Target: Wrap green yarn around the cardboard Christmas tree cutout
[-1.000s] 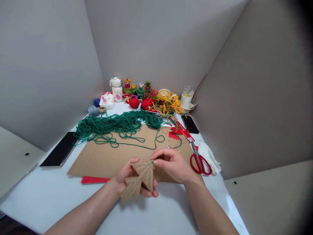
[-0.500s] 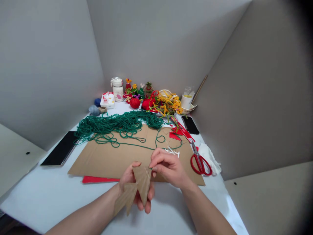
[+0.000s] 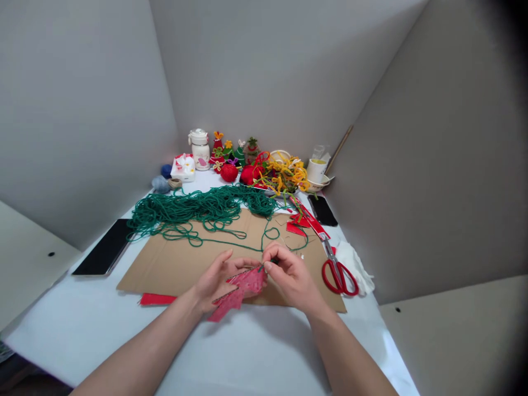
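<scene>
A cardboard cutout (image 3: 246,281), pointed and jagged in outline, is tilted with its pink-red face showing. Its lower part hangs free over the white table. My left hand (image 3: 218,278) supports it from the far side, fingers bent behind it and the thumb raised off it. At its upper right corner, my right hand (image 3: 286,272) pinches green yarn between thumb and forefinger. The fingertips hide how that yarn meets the cardboard. A long loose strand leads from near this hand back to a tangled heap of green yarn (image 3: 185,206).
Below my hands lies a flat cardboard sheet (image 3: 165,269). To the right are red-handled scissors (image 3: 340,278), red scraps (image 3: 297,228), a crumpled white tissue (image 3: 355,264) and a phone (image 3: 322,210). A black tablet (image 3: 103,247) lies left. Yellow yarn (image 3: 289,175) and small decorations stand behind.
The cutout has turned over from its brown side to its pink-red side and moved up slightly. My left palm no longer lies under it; green yarn now shows at my right fingertips.
</scene>
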Action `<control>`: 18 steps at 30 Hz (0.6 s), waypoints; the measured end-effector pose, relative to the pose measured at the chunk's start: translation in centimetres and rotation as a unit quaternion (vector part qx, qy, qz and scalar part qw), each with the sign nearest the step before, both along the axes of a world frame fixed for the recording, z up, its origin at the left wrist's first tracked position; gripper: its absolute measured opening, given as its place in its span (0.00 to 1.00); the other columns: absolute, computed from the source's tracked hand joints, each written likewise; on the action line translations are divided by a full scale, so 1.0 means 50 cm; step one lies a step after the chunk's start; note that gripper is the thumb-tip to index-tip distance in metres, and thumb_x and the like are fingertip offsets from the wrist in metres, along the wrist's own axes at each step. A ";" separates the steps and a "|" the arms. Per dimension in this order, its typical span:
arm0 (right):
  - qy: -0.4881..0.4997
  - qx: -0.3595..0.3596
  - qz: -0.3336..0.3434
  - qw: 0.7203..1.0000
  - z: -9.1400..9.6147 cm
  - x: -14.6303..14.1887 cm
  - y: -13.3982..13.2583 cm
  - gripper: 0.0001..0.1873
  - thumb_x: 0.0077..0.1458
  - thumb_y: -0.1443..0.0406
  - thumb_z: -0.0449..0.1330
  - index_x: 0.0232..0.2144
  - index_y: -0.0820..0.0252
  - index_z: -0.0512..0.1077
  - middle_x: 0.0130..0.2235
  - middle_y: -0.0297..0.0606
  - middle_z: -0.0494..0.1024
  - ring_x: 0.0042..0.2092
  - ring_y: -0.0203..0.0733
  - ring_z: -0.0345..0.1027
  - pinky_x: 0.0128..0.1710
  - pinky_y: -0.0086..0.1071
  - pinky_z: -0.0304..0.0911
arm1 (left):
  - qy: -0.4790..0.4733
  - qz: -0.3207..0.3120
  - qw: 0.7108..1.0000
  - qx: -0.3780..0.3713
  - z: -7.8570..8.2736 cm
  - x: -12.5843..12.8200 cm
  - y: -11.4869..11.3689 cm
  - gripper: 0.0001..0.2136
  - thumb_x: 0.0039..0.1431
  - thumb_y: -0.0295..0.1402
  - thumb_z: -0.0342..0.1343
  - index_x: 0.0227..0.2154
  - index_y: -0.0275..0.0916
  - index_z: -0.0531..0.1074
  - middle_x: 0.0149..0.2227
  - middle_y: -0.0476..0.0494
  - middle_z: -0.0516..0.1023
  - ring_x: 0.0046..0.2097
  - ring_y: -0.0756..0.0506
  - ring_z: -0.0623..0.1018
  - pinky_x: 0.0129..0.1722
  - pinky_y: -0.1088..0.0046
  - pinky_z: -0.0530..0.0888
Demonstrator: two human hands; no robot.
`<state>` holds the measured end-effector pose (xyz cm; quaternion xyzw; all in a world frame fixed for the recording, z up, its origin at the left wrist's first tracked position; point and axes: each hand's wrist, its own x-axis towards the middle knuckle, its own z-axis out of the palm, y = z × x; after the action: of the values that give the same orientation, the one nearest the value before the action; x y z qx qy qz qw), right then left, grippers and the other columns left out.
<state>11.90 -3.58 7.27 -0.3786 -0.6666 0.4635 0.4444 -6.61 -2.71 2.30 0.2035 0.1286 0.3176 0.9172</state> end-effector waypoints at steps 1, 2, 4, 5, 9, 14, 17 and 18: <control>-0.006 -0.025 -0.002 1.000 -0.001 0.001 0.001 0.05 0.56 0.65 0.54 0.28 0.59 0.64 0.30 0.33 0.64 0.31 0.34 0.60 0.31 0.29 0.56 | 0.004 0.005 1.000 0.010 -0.002 -0.007 0.003 0.27 0.62 0.46 0.39 0.47 0.25 0.68 0.44 0.27 0.75 0.47 0.38 0.75 0.51 0.58 0.64; -0.012 -0.048 -0.004 0.999 -0.001 0.001 0.002 0.05 0.55 0.65 0.54 0.28 0.59 0.64 0.29 0.32 0.64 0.29 0.33 0.59 0.29 0.28 0.56 | 0.002 0.005 1.000 0.019 -0.005 -0.012 0.003 0.28 0.61 0.47 0.40 0.48 0.25 0.68 0.45 0.26 0.75 0.47 0.37 0.75 0.52 0.57 0.63; -0.022 -0.085 -0.014 0.996 -0.002 0.001 0.002 0.05 0.54 0.65 0.54 0.27 0.59 0.64 0.27 0.30 0.63 0.26 0.32 0.58 0.27 0.27 0.55 | 0.000 -0.015 0.999 0.034 -0.010 -0.017 -0.001 0.27 0.60 0.47 0.43 0.50 0.27 0.67 0.46 0.27 0.75 0.48 0.37 0.75 0.52 0.55 0.63; -0.026 -0.096 -0.022 0.995 -0.002 0.001 0.001 0.05 0.54 0.65 0.54 0.27 0.60 0.64 0.26 0.30 0.63 0.26 0.32 0.58 0.26 0.27 0.54 | -0.001 -0.026 0.999 0.041 -0.013 -0.017 -0.005 0.27 0.59 0.47 0.45 0.51 0.28 0.67 0.46 0.28 0.75 0.48 0.37 0.75 0.52 0.55 0.64; -0.035 -0.113 -0.042 0.992 -0.008 0.001 0.002 0.05 0.54 0.64 0.54 0.28 0.60 0.64 0.23 0.29 0.63 0.26 0.32 0.57 0.26 0.26 0.54 | 0.001 -0.060 0.997 0.055 -0.021 -0.010 -0.015 0.28 0.55 0.48 0.50 0.51 0.29 0.68 0.46 0.29 0.76 0.49 0.36 0.75 0.52 0.58 0.65; -0.020 -0.116 -0.056 0.991 -0.012 0.001 0.004 0.06 0.52 0.63 0.56 0.27 0.61 0.66 0.25 0.30 0.66 0.28 0.32 0.59 0.28 0.26 0.56 | -0.005 -0.057 0.998 0.029 -0.022 -0.003 -0.016 0.27 0.56 0.47 0.49 0.50 0.29 0.68 0.45 0.31 0.77 0.47 0.37 0.76 0.51 0.59 0.65; 0.002 -0.136 -0.051 0.989 -0.011 0.002 0.004 0.07 0.53 0.62 0.57 0.32 0.60 0.69 0.28 0.32 0.69 0.30 0.34 0.62 0.30 0.27 0.58 | -0.014 -0.040 0.999 0.021 -0.017 -0.001 -0.016 0.28 0.56 0.47 0.47 0.50 0.29 0.68 0.44 0.30 0.77 0.46 0.36 0.77 0.52 0.56 0.64; 0.012 -0.143 -0.047 0.989 -0.011 0.003 0.004 0.08 0.53 0.62 0.57 0.34 0.60 0.70 0.29 0.33 0.70 0.30 0.34 0.63 0.31 0.27 0.58 | -0.018 -0.039 0.999 0.019 -0.015 -0.001 -0.016 0.28 0.56 0.48 0.46 0.50 0.28 0.68 0.45 0.29 0.77 0.46 0.35 0.76 0.52 0.55 0.63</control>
<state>12.03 -3.37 6.72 -0.4635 -0.5694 0.5373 0.4150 -6.68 -3.52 1.55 0.2200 0.0979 0.2877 0.9269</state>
